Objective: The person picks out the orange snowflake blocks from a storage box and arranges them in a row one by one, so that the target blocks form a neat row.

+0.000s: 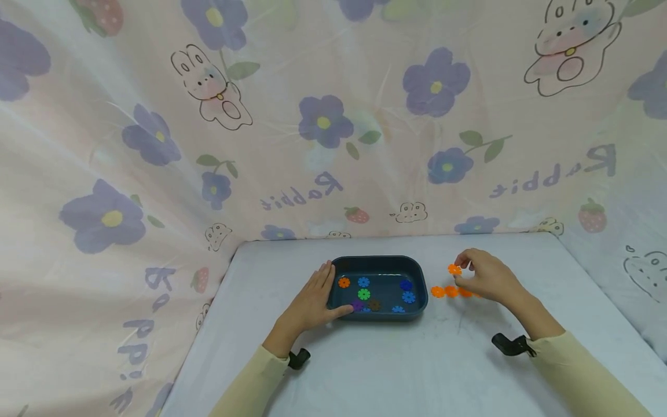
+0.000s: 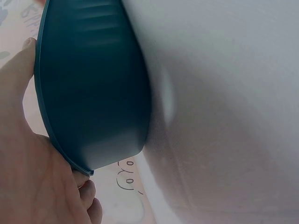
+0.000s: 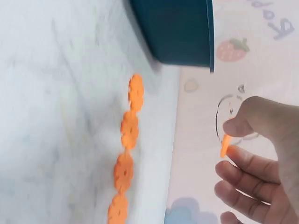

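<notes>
My right hand (image 1: 486, 277) pinches an orange flower-shaped plastic disc (image 1: 454, 270) between thumb and forefinger, raised above the table. Below it lies a row of several orange discs (image 3: 124, 172), edge to edge, right of the dark teal tray (image 1: 379, 317). In the right wrist view the held disc (image 3: 226, 145) appears edge-on. My left hand (image 1: 311, 301) rests on the tray's left end, its thumb over the near rim and the fingers along the side. Inside the tray lie loose discs, among them an orange one (image 1: 344, 282), a green one (image 1: 363, 294) and several blue ones (image 1: 409, 297).
A white-covered table (image 1: 406, 370) carries the tray and the row. Behind and to the left hangs a curtain (image 1: 365, 174) printed with rabbits and purple flowers. Black curved pieces (image 1: 509, 344) stick out at both wrists.
</notes>
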`<control>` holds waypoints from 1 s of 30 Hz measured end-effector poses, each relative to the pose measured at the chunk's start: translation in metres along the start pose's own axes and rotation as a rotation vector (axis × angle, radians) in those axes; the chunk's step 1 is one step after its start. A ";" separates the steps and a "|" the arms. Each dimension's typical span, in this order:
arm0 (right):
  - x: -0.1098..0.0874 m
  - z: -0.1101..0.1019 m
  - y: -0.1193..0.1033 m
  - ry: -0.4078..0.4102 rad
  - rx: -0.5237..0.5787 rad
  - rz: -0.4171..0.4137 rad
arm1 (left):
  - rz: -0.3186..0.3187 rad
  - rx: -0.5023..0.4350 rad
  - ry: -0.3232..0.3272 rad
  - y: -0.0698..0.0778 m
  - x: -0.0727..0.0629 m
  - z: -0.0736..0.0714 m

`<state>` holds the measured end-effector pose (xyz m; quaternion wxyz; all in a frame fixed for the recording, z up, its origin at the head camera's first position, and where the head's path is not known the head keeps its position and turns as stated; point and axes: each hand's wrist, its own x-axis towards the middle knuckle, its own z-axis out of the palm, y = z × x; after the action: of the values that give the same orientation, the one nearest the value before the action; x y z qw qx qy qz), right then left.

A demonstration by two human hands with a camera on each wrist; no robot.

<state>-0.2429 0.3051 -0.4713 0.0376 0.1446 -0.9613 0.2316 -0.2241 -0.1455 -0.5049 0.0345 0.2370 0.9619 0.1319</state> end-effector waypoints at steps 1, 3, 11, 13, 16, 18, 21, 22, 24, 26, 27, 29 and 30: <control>-0.001 -0.001 0.003 -0.002 0.000 0.012 | 0.000 -0.002 0.002 0.000 0.000 0.000; -0.004 -0.001 0.009 -0.006 0.001 0.034 | 0.000 -0.005 0.001 0.000 0.000 0.000; -0.014 -0.005 0.029 -0.033 0.020 0.100 | -0.004 -0.008 -0.004 0.001 -0.001 -0.001; -0.017 -0.006 0.034 -0.041 0.021 0.114 | -0.005 -0.012 -0.004 0.001 -0.001 -0.001; -0.022 -0.006 0.044 -0.057 0.012 0.135 | 0.000 -0.011 0.000 0.001 -0.001 -0.001; -0.025 -0.006 0.050 -0.067 0.002 0.144 | 0.001 -0.007 -0.001 0.001 -0.001 -0.001; -0.030 -0.006 0.058 -0.083 0.001 0.157 | -0.002 -0.004 0.000 0.000 -0.001 0.000; -0.031 -0.006 0.061 -0.087 0.003 0.160 | -0.004 -0.003 0.000 0.000 -0.001 0.001; -0.033 -0.006 0.066 -0.094 0.007 0.165 | -0.006 -0.004 0.000 0.000 -0.001 0.000; -0.035 -0.006 0.071 -0.103 0.007 0.174 | -0.007 -0.004 0.001 0.001 -0.002 0.000; -0.035 -0.005 0.073 -0.108 0.007 0.180 | -0.006 -0.005 0.001 0.001 -0.002 -0.001; -0.036 -0.005 0.077 -0.118 0.003 0.185 | -0.003 -0.009 0.000 0.001 -0.002 -0.001; -0.036 -0.004 0.078 -0.123 -0.001 0.186 | -0.002 -0.012 0.002 0.001 -0.002 -0.001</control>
<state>-0.2319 0.3828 -0.5063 -0.0433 0.0687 -0.9711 0.2245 -0.2225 -0.1459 -0.5036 0.0353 0.2358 0.9613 0.1378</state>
